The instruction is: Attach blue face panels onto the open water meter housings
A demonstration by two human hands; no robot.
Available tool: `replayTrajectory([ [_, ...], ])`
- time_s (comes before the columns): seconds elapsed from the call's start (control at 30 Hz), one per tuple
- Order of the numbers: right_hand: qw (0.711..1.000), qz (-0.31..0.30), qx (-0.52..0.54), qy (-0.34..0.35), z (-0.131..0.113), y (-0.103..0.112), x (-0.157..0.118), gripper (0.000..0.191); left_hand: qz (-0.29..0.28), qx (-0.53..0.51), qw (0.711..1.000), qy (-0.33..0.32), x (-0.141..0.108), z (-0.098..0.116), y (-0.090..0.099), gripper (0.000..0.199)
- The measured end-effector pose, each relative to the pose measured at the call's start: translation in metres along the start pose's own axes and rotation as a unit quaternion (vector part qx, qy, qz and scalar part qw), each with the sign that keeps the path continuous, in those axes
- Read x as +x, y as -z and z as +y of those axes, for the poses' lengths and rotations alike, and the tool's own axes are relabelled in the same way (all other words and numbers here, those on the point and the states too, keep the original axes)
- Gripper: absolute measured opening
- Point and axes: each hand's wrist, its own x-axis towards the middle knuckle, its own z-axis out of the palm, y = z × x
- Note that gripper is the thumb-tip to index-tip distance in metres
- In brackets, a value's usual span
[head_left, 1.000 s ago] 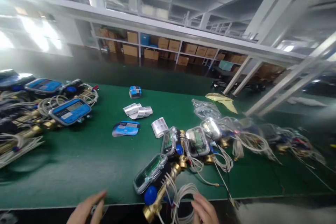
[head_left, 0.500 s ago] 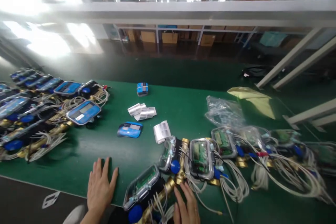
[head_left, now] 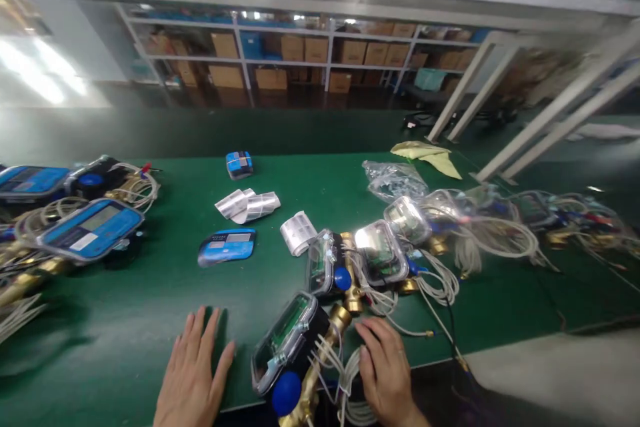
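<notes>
My left hand (head_left: pixel 193 370) lies flat with its fingers spread on the green tabletop (head_left: pixel 165 280), holding nothing. Just right of it is a meter with a clear-lidded box (head_left: pixel 287 340), a brass pipe body (head_left: pixel 340 320) and a blue round cap (head_left: pixel 287 392). On the other side of this meter, my right hand (head_left: pixel 385 363) rests by its bundled white cables (head_left: pixel 345 373). The fingers are loosely bent, with nothing visible in them. A second clear-lidded meter (head_left: pixel 323 263) stands just behind, its brass pipe end close to my right fingertips.
More meters with looped cables (head_left: pixel 443 280) run off to the right. Blue-faced meters (head_left: pixel 93 230) crowd the left. Between them lie a blue label plate (head_left: pixel 227 245), label strips (head_left: pixel 247 205), a label roll (head_left: pixel 299 233) and a banded blue stack (head_left: pixel 239 164). Behind sit a plastic bag (head_left: pixel 393 180) and yellow cloth (head_left: pixel 427 157).
The view has swung to the right, so table items appear farther left. My right hand has drawn back slightly from the brass pipe, its fingers more bent. My left hand stays flat.
</notes>
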Motion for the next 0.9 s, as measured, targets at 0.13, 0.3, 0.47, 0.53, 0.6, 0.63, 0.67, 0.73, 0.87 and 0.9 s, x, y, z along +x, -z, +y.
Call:
replayTrajectory([
  [0.13, 0.998, 0.019, 0.019, -0.050, -0.022, -0.004, 0.000, 0.026, -0.116, -0.206, 0.971, -0.027, -0.002, 0.000, 0.012, 0.057],
  [0.3, 0.987, 0.028, 0.051, -0.147, -0.056, -0.011, 0.005, 0.022, -0.255, -0.312, 0.914, 0.035, 0.024, 0.042, 0.026, 0.093],
  [0.47, 0.985, 0.039, 0.041, -0.161, -0.096, -0.016, 0.016, 0.020, -0.303, -0.259, 0.916, 0.053, 0.049, 0.068, 0.036, 0.109],
  [0.53, 0.986, 0.034, 0.048, -0.158, -0.115, -0.019, 0.018, 0.020, -0.291, -0.272, 0.916, 0.049, 0.055, 0.062, 0.036, 0.103],
  [0.6, 0.987, 0.018, 0.064, -0.148, -0.132, -0.018, 0.022, 0.022, -0.275, -0.299, 0.913, 0.042, 0.061, 0.046, 0.036, 0.098],
  [0.63, 0.988, 0.007, 0.070, -0.137, -0.137, -0.014, 0.025, 0.022, -0.265, -0.313, 0.911, 0.035, 0.064, 0.035, 0.037, 0.097],
  [0.67, 0.990, -0.002, 0.070, -0.125, -0.138, -0.009, 0.031, 0.022, -0.252, -0.327, 0.911, 0.024, 0.067, 0.024, 0.040, 0.098],
  [0.73, 0.993, -0.009, 0.043, -0.108, -0.128, 0.006, 0.050, 0.021, -0.217, -0.344, 0.914, -0.003, 0.074, 0.003, 0.053, 0.100],
  [0.87, 0.993, -0.026, -0.013, -0.111, -0.065, 0.029, 0.109, 0.027, -0.141, -0.328, 0.930, -0.093, 0.087, -0.017, 0.087, 0.097],
  [0.9, 0.994, -0.046, -0.010, -0.103, -0.047, 0.029, 0.123, 0.030, -0.126, -0.316, 0.932, -0.124, 0.090, -0.017, 0.092, 0.093],
])
